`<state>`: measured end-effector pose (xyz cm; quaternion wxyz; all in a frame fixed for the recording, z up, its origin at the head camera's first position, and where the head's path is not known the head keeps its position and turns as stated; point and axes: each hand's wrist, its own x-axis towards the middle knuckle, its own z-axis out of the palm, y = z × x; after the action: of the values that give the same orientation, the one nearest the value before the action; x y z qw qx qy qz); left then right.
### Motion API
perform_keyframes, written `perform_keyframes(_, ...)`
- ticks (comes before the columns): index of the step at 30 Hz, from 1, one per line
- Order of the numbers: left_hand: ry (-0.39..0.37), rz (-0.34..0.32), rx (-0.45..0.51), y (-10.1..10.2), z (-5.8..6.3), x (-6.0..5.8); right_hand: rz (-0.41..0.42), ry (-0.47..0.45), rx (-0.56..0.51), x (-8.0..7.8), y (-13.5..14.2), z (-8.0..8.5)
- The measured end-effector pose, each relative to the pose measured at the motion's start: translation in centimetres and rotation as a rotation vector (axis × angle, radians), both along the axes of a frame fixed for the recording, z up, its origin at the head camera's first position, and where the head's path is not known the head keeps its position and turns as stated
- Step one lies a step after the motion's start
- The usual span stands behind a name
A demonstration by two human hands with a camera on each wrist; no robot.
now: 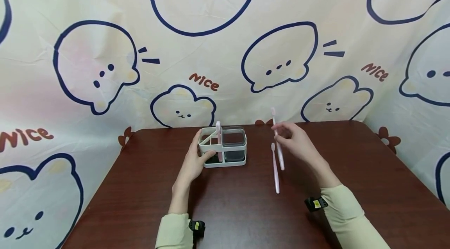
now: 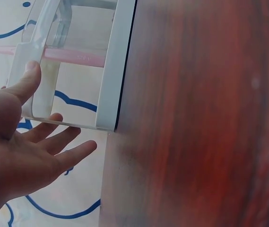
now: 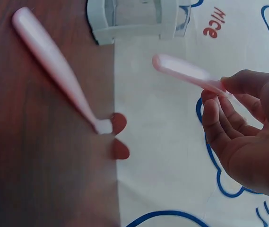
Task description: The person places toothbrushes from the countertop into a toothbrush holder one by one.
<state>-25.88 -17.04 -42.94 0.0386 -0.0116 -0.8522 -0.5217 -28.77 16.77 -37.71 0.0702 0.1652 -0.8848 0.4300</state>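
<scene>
A white toothbrush holder (image 1: 228, 149) stands on the table, with one pink toothbrush (image 1: 218, 133) upright in it and a clear cup (image 1: 234, 156) in its right compartment. My left hand (image 1: 190, 163) holds the holder's left side, thumb at the front and fingers along the side, as the left wrist view shows. To the right, my right hand (image 1: 300, 142) pinches a second pink toothbrush (image 3: 184, 71) between thumb and fingers, raised off the table with its bristle end up. Below it a third pink toothbrush (image 1: 275, 174) lies on the wood, head pointing away from me.
The dark brown wooden table (image 1: 232, 217) runs back to a cartoon-printed cloth (image 1: 225, 57) hung behind it and at both sides. Each wrist wears a small black device on a strap.
</scene>
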Motion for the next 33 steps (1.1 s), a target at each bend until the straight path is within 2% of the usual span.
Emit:
perform_keyframes(3, -0.007, -0.008, 0.001, -0.1, 0.0, 0.0, 0.009, 0.013, -0.005, 0.2, -0.8, 0.8)
perform_keyframes(10, -0.009, -0.010, 0.004, 0.0, 0.1, 0.1, 0.025, -0.023, -0.062, 0.6, -2.5, 2.1)
perform_keyframes(16, 0.003, -0.012, 0.007, 0.0, -0.1, 0.0, 0.070, 0.017, -0.087, 0.5, -4.0, 2.7)
perform_keyframes(22, -0.005, -0.004, 0.006, 0.0, 0.0, 0.0, 0.087, 0.076, -0.096, 0.6, -5.4, 3.4)
perform_keyframes(33, -0.004, 0.001, 0.014, -0.1, 0.0, 0.1, 0.140, 0.246, -0.132, 0.4, -8.2, 4.3)
